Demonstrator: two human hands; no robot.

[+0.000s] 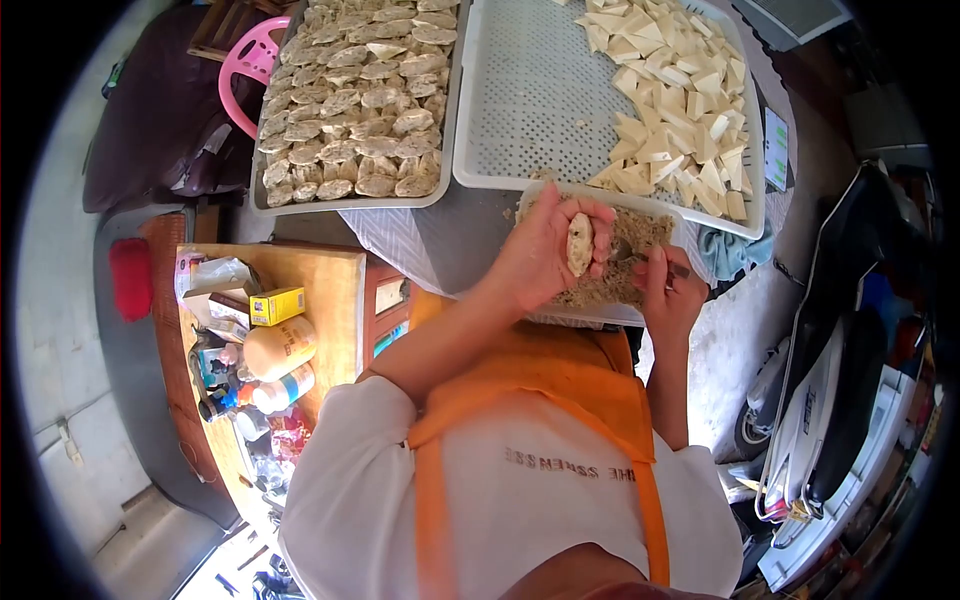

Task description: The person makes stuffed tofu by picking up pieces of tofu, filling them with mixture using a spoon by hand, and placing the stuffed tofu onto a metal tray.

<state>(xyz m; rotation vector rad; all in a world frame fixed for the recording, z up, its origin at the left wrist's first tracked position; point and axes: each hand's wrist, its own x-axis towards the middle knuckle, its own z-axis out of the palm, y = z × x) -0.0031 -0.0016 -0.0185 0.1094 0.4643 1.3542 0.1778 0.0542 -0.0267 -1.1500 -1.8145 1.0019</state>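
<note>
My left hand is curled around a filled tofu piece, a pale oval lump smeared with filling. In my right hand is a spoon, its bowl end down at the brownish minced filling. Both hands are over the white tub that holds this filling. Beyond them is a perforated white tray, with many cut pale tofu pieces heaped on its right side. At the left, another tray carries packed rows of filled pieces.
A wooden table on the left bears a yellow box, bottles and bags. Behind the left tray is a pink chair back. A blue-grey cloth hangs near the right tray's corner. A motor scooter stands on the right.
</note>
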